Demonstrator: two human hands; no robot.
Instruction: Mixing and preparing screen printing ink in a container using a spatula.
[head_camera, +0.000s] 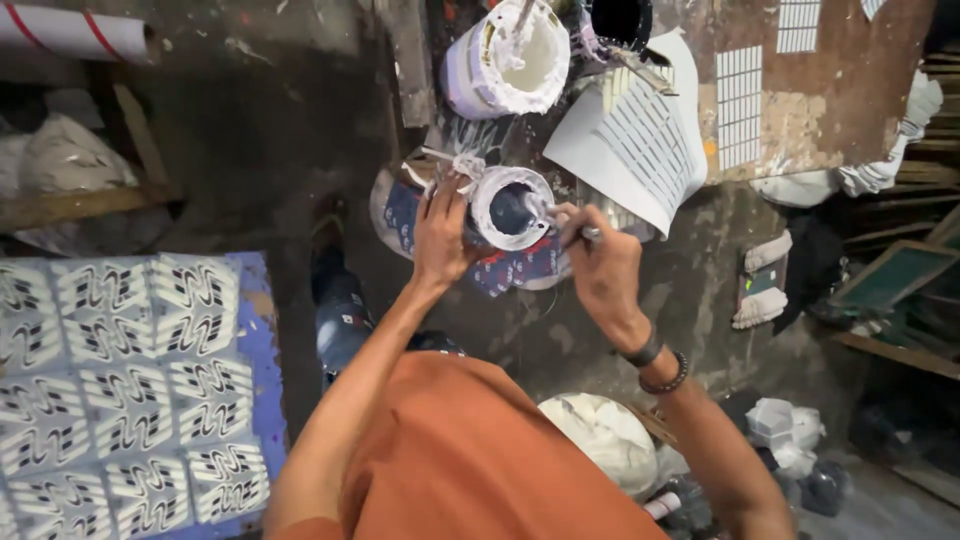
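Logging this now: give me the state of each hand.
Left hand: closed around the side of the small white paint can.
Right hand: closed on a thin tool at the can's rim.

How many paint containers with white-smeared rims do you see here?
2: a small can steadied by the left hand, and a larger bucket above it. A dark pot at the top edge may be another.
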